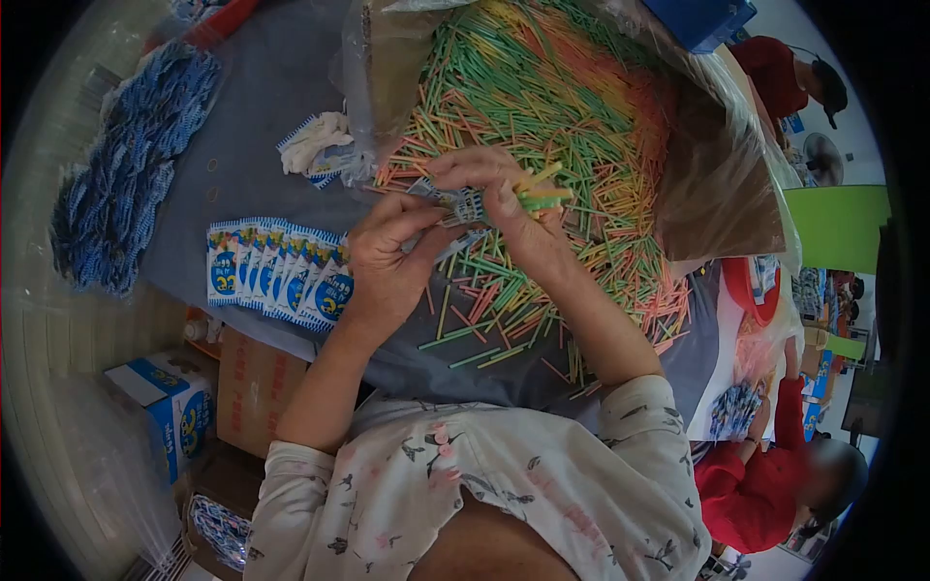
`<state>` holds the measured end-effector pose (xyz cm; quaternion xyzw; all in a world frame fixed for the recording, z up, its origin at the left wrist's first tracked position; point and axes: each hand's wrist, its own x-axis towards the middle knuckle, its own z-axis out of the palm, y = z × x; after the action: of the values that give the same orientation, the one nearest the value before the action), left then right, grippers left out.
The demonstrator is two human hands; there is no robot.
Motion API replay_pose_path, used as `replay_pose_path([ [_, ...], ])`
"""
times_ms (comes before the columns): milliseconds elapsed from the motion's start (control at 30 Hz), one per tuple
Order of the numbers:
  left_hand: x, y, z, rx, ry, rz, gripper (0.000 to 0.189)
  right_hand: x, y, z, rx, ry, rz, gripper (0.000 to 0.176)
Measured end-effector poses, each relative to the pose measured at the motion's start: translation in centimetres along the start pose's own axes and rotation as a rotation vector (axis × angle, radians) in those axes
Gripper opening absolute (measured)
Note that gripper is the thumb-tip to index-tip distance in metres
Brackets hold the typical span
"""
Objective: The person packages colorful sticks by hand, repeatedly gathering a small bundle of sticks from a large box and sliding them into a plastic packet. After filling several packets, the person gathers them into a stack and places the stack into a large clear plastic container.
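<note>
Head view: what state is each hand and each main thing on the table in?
Left hand: fingers pinched at a blue-and-white printed plastic packet.
Right hand: fingers closed around slim green and yellow sticks.
Plastic packet: between the hands; whether open, cannot tell.
Heap of slim multicoloured sticks: loose, scattered at the near edge.
Row of blue-and-white printed packets: flat, overlapping.
Soft off-white cloth: crumpled.

Lighting moderate, diffuse; the flat dark grey surface reads dim, shadows soft. Glare noted on crinkled clear plastic sheeting. Strong fisheye distortion toward the margins; corners black. Head of red-clothed person, lower right, blurred.
</note>
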<state>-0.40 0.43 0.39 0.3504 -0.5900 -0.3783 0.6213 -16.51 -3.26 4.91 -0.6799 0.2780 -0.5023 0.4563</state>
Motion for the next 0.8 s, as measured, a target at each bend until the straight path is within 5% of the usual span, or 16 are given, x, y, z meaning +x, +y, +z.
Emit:
replay_pose_path([
  [67,0.5,0.1,0.2,0.019,-0.003,0.054,0.02,0.2,-1.7,-0.2,-0.342,-0.11,-0.102,0.05],
  [167,1.6,0.4,1.0,0.012,-0.044,0.128,0.022,0.7,-1.8,-0.5,-0.138,-0.078,0.003,0.043],
  [233,2.5,0.0,2.0,-0.391,0.0,-0.128,0.02,1.6,-1.6,-1.6,-0.027,-0.034,0.042,0.043],
  [367,4.8,-1.1,3.1,-0.393,-0.025,-0.137,0.02,4.1,-2.8,-2.9,0.056,0.189,-0.005,0.059],
  [433,5.7,-1.3,3.9,-0.541,0.003,-0.313,0.021,4.6,-3.3,-3.4,0.015,0.301,-0.031,0.067],
  [533,6.4,-1.6,4.7,-0.5,-0.038,-0.197,0.02,4.4,-2.8,-4.8,-0.308,0.029,-0.086,0.049],
  [600,6.3,-1.8,4.9,-0.484,-0.044,-0.247,0.018,4.2,-1.3,-5.7,-0.393,-0.127,-0.092,0.052],
  [800,4.8,-1.0,4.1,-0.448,-0.045,-0.386,0.014,3.5,-1.7,-7.1,-0.07,0.18,0.087,0.051],
])
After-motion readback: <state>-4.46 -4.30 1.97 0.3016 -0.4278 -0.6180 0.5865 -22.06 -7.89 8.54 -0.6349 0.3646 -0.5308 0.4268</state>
